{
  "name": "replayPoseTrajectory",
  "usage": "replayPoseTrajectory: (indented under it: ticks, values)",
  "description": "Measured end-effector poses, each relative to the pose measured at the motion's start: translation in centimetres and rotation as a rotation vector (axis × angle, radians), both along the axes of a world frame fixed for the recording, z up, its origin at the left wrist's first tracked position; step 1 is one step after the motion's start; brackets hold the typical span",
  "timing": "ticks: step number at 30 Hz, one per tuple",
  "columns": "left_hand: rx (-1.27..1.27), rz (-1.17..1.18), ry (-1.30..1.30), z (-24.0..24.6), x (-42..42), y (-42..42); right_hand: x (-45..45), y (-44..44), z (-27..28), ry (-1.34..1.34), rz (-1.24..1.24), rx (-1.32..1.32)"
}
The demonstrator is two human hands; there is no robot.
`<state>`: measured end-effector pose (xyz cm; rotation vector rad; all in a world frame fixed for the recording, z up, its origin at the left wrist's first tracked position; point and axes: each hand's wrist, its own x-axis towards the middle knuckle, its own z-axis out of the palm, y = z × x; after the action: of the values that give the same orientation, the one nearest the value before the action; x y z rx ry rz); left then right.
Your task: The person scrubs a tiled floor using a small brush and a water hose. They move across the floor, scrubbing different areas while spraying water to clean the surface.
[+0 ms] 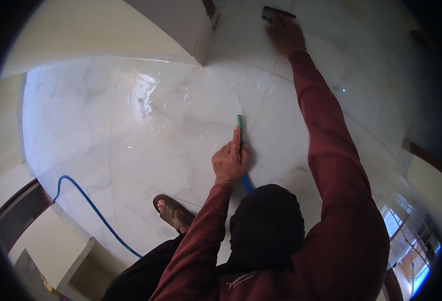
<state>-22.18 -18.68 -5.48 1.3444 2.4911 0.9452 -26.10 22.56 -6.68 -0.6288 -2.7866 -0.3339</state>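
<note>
My left hand (231, 160) holds a blue hose (247, 183) near its green end piece (239, 121), with one finger stretched along it. Water runs from the tip onto the wet, marble-patterned tile floor (160, 139). Farther ahead, at the top of the view, my right hand (286, 35) grips a dark, flat-edged tool (278, 13) against the floor; its exact kind cannot be told.
A wall corner (202, 62) juts in at the upper middle. The blue hose (93, 207) also curves across the lower left, by a doorway. My sandalled foot (172, 212) stands on the tiles. Shelving (66, 256) is at the lower left.
</note>
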Motion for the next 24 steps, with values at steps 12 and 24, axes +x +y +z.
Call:
replayPoseTrajectory:
  ticks: [12,24]
  values:
    - [-0.048,-0.029,0.015,0.2,0.0,-0.1,4.8,-4.9,2.0,-0.015,-0.070,-0.238]
    - [-0.263,0.179,-0.081,1.8,7.3,-9.8,11.5,-25.1,0.6,-0.007,0.197,-0.287]
